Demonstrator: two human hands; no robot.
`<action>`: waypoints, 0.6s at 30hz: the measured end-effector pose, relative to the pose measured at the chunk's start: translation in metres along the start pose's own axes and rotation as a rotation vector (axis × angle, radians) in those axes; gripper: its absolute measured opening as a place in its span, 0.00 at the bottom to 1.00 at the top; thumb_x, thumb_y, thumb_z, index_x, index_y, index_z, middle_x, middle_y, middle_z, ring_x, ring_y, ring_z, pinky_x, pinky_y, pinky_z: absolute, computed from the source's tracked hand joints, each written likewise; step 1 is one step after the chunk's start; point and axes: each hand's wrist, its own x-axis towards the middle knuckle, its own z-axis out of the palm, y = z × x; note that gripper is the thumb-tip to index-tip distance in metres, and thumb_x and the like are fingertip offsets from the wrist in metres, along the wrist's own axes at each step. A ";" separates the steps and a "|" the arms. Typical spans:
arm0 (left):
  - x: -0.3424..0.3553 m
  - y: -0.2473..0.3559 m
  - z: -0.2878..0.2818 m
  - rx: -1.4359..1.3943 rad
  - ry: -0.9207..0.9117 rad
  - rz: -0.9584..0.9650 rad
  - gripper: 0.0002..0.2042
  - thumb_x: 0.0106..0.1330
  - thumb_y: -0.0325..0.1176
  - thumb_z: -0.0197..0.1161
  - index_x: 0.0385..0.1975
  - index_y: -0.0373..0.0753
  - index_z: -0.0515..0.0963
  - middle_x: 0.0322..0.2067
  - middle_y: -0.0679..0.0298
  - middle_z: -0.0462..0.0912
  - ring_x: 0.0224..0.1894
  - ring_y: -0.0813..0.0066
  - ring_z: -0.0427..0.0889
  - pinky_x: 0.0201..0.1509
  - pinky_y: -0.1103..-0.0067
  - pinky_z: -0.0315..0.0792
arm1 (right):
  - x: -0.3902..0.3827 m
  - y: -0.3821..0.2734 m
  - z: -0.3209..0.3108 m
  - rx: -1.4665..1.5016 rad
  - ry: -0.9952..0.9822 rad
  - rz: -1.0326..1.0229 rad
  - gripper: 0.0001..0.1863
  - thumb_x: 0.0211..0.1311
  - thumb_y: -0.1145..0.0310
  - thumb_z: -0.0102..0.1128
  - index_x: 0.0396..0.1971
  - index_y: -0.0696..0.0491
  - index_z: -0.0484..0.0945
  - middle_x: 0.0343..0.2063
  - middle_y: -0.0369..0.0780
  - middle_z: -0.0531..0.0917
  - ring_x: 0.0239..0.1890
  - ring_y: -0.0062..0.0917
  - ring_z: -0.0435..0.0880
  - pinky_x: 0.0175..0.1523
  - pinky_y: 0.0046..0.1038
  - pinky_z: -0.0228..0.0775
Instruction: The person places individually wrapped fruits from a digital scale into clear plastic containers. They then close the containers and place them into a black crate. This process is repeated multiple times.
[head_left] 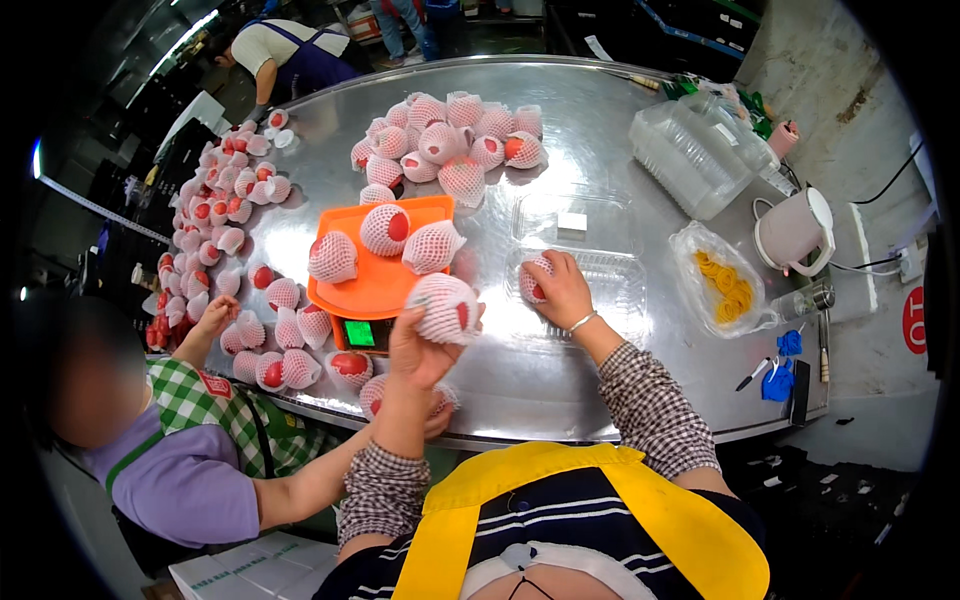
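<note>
My left hand (410,352) is closed around a red round fruit in a pink foam net (443,308), held up just in front of the scale's orange tray (345,296). Three more netted fruits (385,230) sit on that tray. My right hand (566,288) grips another foam-netted red fruit (533,280) at the left side of an open clear plastic box (612,290). The box's lid half lies folded back, with a small white label (572,222) at its middle. Below the tray, the scale's display (359,333) glows green.
Netted fruits are heaped at the back (440,143) and along the left (215,210). A co-worker (190,460) at my left reaches among the near ones. At right are stacked clear boxes (690,150), a bag of yellow bands (722,285), a kettle (790,230) and a marker (752,374).
</note>
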 end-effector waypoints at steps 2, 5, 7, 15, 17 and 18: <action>0.005 -0.021 0.011 -0.143 0.012 -0.119 0.31 0.57 0.41 0.64 0.59 0.34 0.63 0.53 0.40 0.71 0.56 0.45 0.73 0.55 0.57 0.77 | -0.003 0.010 0.004 0.021 -0.012 -0.013 0.30 0.40 0.69 0.70 0.50 0.45 0.76 0.51 0.46 0.72 0.54 0.44 0.69 0.58 0.39 0.67; 0.001 -0.037 0.014 -0.060 0.113 -0.042 0.28 0.60 0.40 0.62 0.59 0.35 0.64 0.55 0.46 0.72 0.55 0.45 0.74 0.53 0.56 0.78 | 0.004 -0.013 -0.026 0.148 -0.031 0.113 0.33 0.41 0.67 0.72 0.53 0.47 0.74 0.54 0.46 0.70 0.57 0.45 0.68 0.61 0.39 0.64; -0.003 -0.043 0.008 0.058 0.193 0.032 0.24 0.63 0.38 0.59 0.58 0.38 0.65 0.56 0.53 0.72 0.57 0.49 0.73 0.54 0.55 0.76 | 0.011 -0.036 -0.065 0.448 -0.081 0.032 0.37 0.40 0.66 0.75 0.56 0.48 0.72 0.58 0.46 0.68 0.60 0.44 0.66 0.64 0.39 0.62; -0.003 -0.046 0.034 0.649 0.039 -0.265 0.24 0.69 0.40 0.55 0.62 0.39 0.63 0.58 0.58 0.71 0.57 0.64 0.73 0.57 0.62 0.72 | -0.006 -0.049 -0.093 0.705 -0.139 -0.038 0.38 0.40 0.63 0.76 0.55 0.52 0.71 0.50 0.44 0.77 0.51 0.36 0.78 0.55 0.33 0.71; 0.000 0.004 0.034 1.242 0.211 -0.092 0.24 0.66 0.36 0.60 0.61 0.38 0.65 0.57 0.58 0.72 0.56 0.67 0.74 0.56 0.68 0.73 | -0.018 -0.031 -0.105 0.838 -0.070 0.218 0.36 0.41 0.64 0.77 0.54 0.53 0.72 0.46 0.43 0.80 0.46 0.33 0.81 0.52 0.30 0.73; 0.005 0.028 0.030 1.475 0.341 0.175 0.28 0.61 0.37 0.63 0.61 0.36 0.64 0.55 0.55 0.71 0.56 0.63 0.73 0.57 0.67 0.71 | -0.025 -0.020 -0.107 0.781 -0.062 0.326 0.36 0.40 0.64 0.77 0.54 0.53 0.72 0.46 0.43 0.80 0.46 0.31 0.81 0.51 0.29 0.73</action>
